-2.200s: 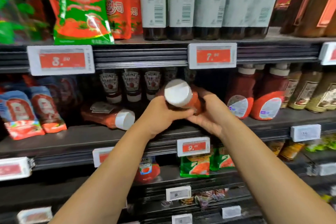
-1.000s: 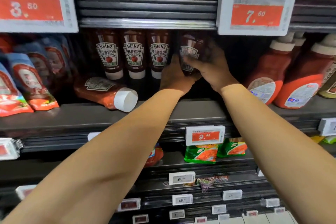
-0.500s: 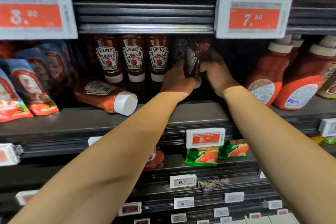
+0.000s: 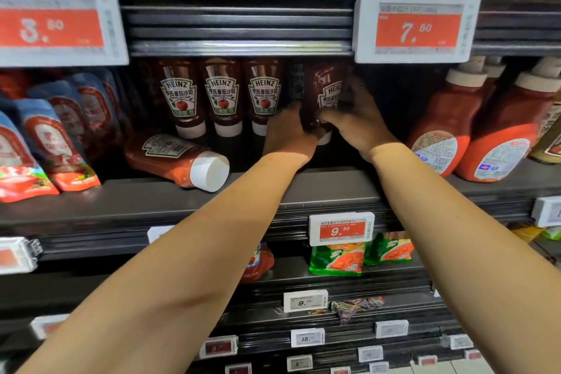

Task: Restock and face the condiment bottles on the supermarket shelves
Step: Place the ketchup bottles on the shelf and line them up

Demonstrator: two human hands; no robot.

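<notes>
A Heinz ketchup bottle (image 4: 324,94) stands cap-down on the middle shelf (image 4: 303,188), its label turned partly to the right. My left hand (image 4: 288,133) grips its lower left side and my right hand (image 4: 355,118) grips its right side. To the left, three Heinz bottles (image 4: 223,94) stand in a row with labels facing front. One more ketchup bottle (image 4: 176,158) lies on its side in front of them, white cap toward me. Another bottle is half hidden behind the held one.
Larger red ketchup bottles (image 4: 449,130) stand to the right, sauce pouches (image 4: 54,143) lean at the left. The shelf above hangs low with price tags (image 4: 417,29) on its rail. Lower shelves hold green pouches (image 4: 337,258).
The bottle, held cap toward me 2.2 s ago, now stands cap-down at the row's right end. Over the last half second its label has turned more toward the front.
</notes>
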